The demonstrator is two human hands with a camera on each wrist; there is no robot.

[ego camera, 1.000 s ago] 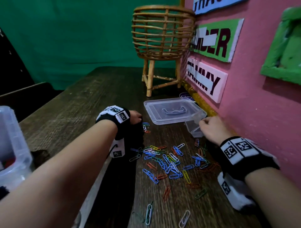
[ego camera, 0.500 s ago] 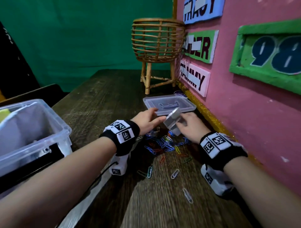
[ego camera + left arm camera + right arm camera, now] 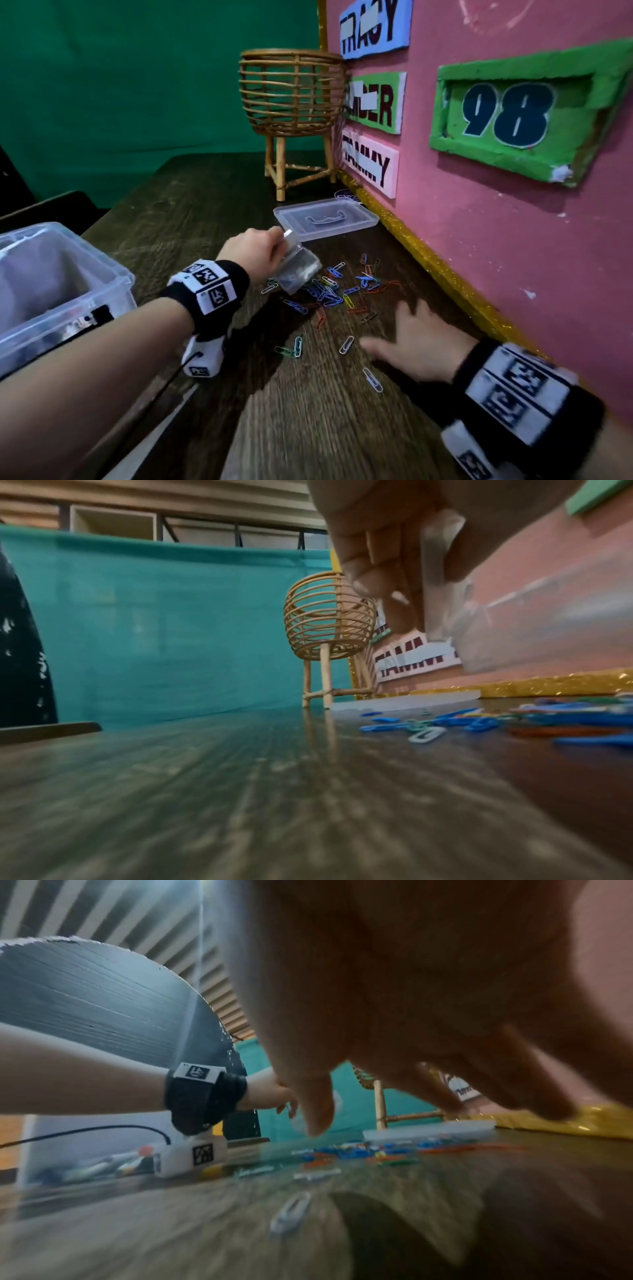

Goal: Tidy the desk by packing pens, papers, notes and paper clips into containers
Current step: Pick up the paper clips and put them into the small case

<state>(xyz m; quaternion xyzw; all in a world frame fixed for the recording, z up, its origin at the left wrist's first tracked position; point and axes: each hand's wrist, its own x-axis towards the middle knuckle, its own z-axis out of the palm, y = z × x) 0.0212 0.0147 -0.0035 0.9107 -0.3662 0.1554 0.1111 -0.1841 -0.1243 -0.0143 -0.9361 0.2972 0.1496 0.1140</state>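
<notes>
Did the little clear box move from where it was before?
Yes. The little clear box, gripped by the left hand, went from beside the flat lid leftward, over the paper clips.

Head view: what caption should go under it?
Left hand holds a small clear box over scattered paper clips.

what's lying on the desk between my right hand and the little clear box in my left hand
Scattered paper clips on the desk; the head view shows it.

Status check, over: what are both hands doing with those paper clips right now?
Left hand grips small clear box, tilted over clip pile. Right hand open, fingers spread, low over stray clips. Nothing in the way.
</notes>
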